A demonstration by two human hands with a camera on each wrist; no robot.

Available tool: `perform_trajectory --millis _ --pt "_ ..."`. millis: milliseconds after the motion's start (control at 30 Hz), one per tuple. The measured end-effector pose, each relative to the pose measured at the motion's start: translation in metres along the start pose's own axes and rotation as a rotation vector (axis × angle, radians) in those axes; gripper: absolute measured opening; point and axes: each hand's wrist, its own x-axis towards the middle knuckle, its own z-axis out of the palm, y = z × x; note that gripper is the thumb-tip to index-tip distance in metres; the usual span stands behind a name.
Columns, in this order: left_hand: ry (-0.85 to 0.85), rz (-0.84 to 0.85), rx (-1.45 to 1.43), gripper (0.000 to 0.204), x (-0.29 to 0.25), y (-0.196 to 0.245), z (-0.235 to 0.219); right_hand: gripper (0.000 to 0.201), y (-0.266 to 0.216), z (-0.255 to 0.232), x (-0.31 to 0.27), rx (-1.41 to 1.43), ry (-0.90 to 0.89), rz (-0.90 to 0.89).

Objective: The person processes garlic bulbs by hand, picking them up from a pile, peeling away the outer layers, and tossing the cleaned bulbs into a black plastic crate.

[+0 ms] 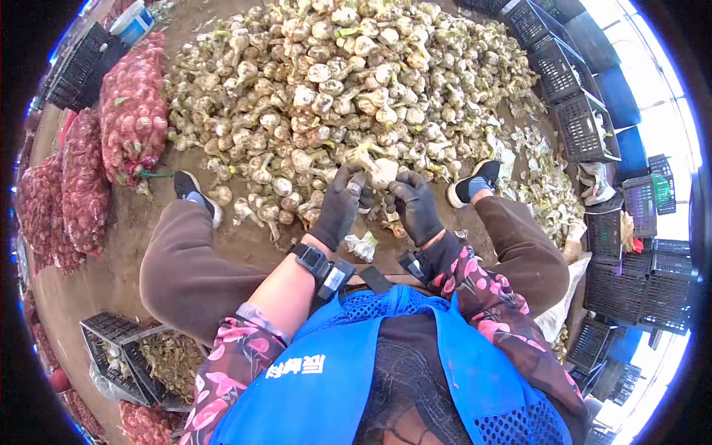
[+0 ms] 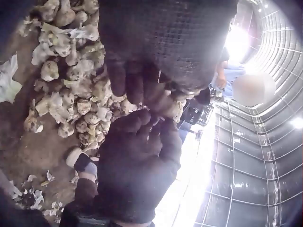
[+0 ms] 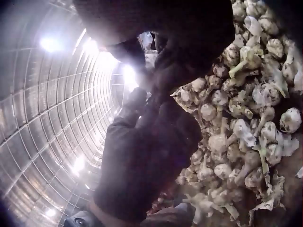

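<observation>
In the head view, a white garlic bulb [image 1: 383,173] with leafy skin is held between two dark-gloved hands, just in front of a big garlic pile [image 1: 319,96]. The left hand [image 1: 340,204] has curled fingers and grips the bulb's leafy stem side. On the bulb's other side, the right hand [image 1: 415,208] pinches it with thumb and fingers. The left wrist view shows the right glove [image 2: 137,165] close below the left one, their fingertips nearly meeting. From the right wrist, the left glove [image 3: 147,156] looks dark, and the gloves hide most of the bulb.
Red net sacks [image 1: 133,107] full of bulbs stand at the left. Black plastic crates [image 1: 582,126] are stacked along the right side. Loose peelings [image 1: 538,163] litter the ground beside the pile. A crate of dry trimmings [image 1: 170,356] is near the left knee; shoes [image 1: 475,182] flank the pile's front.
</observation>
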Motion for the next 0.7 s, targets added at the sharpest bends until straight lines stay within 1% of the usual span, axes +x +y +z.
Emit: perform_trajectory --millis 33,67,100,133,167,200,233,300,333,367,400,433,467,500,533,567,600,633,667,700 --pt "-0.001 0.012 0.009 0.022 0.0 0.0 -0.003 0.028 -0.012 0.012 -0.006 -0.021 0.006 -0.009" --pt "-0.044 0.072 0.082 0.021 -0.001 0.005 -0.004 0.034 -0.016 0.016 -0.008 -0.033 -0.015 -0.078" --pt "-0.089 0.131 0.156 0.02 -0.003 0.01 -0.003 0.034 -0.018 0.018 -0.01 -0.026 -0.017 -0.091" --pt "-0.1 0.1 -0.06 0.022 -0.009 0.011 0.001 0.039 -0.021 0.019 -0.012 -0.143 -0.061 -0.169" --pt "-0.106 0.107 -0.054 0.022 -0.01 0.013 0.001 0.043 -0.023 0.02 -0.014 -0.262 -0.103 -0.244" --pt "-0.104 0.052 -0.036 0.022 -0.011 0.014 0.001 0.053 -0.021 0.012 -0.013 -0.444 -0.106 -0.323" --pt "-0.103 -0.004 -0.018 0.023 -0.013 0.015 -0.001 0.053 -0.019 0.011 -0.016 -0.441 -0.102 -0.33" --pt "-0.126 -0.01 0.044 0.022 -0.014 0.025 -0.005 0.058 -0.022 0.014 -0.024 -0.562 -0.059 -0.514" --pt "-0.144 -0.021 0.099 0.022 -0.015 0.029 -0.007 0.058 -0.023 0.013 -0.028 -0.607 -0.036 -0.549" --pt "-0.161 -0.031 0.151 0.021 -0.015 0.031 -0.006 0.058 -0.025 0.012 -0.03 -0.61 -0.031 -0.553" --pt "-0.155 0.204 0.143 0.022 -0.009 0.02 -0.003 0.056 -0.028 0.012 -0.032 -0.441 -0.069 -0.39" --pt "-0.156 0.208 0.139 0.022 -0.007 0.015 -0.002 0.057 -0.031 0.013 -0.034 -0.375 -0.09 -0.318" --pt "-0.19 0.058 -0.094 0.024 -0.01 0.018 0.0 0.057 -0.037 0.017 -0.037 -0.309 -0.105 -0.244" --pt "-0.222 -0.094 -0.326 0.026 -0.013 0.021 0.001 0.057 -0.036 0.018 -0.037 -0.31 -0.106 -0.246" --pt "-0.223 -0.092 -0.325 0.026 -0.015 0.025 0.0 0.056 -0.035 0.02 -0.037 -0.393 -0.073 -0.311" --pt "-0.286 -0.108 -0.316 0.027 -0.018 0.034 0.001 0.054 -0.035 0.021 -0.038 -0.476 -0.04 -0.377" --pt "-0.349 -0.122 -0.306 0.029 -0.018 0.04 0.001 0.054 -0.038 0.022 -0.04 -0.479 -0.042 -0.38" --pt "-0.347 -0.118 -0.308 0.029 -0.017 0.038 0.001 0.053 -0.043 0.022 -0.044 -0.744 -0.014 -0.587" --pt "-0.257 -0.025 0.052 0.028 -0.017 0.039 0.003 0.053 -0.046 0.023 -0.046 -1.007 0.015 -0.792" --pt "-0.163 0.063 0.412 0.028 -0.019 0.04 0.005 0.053 -0.047 0.025 -0.048 -1.006 0.014 -0.79"
